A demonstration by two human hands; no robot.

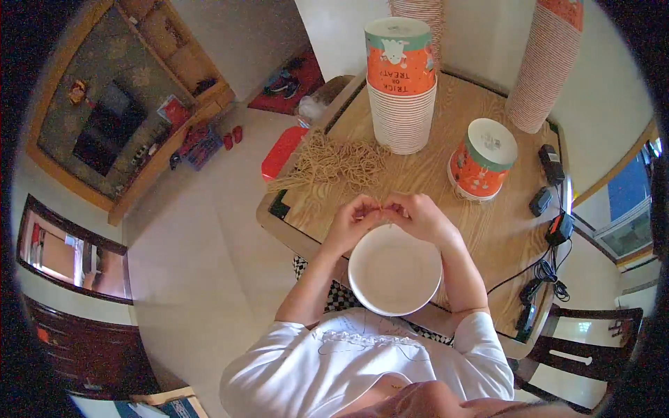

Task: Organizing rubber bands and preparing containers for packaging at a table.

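A white paper bucket (pixel 395 270) stands at the near table edge before me, its open mouth and pale inside facing up. At its far rim, my left hand (pixel 357 217) and my right hand (pixel 420 214) meet with fingertips pinched together. Something small may be between them, perhaps a bit of cord, but the fingers hide it. Just beyond my left hand lies a loose heap of tan twine handles (pixel 341 164). One upside-down orange and green bucket (pixel 481 164) rests on the table to the right of my hands.
A tall stack of upside-down buckets (pixel 402 104) stands behind the twine; a taller stack (pixel 547 66) leans at the far right corner. Black power adapters (pixel 550 165) and coiled cables (pixel 550 272) line the right edge. Left of the wooden table (pixel 446 230) is a red stool (pixel 282 157).
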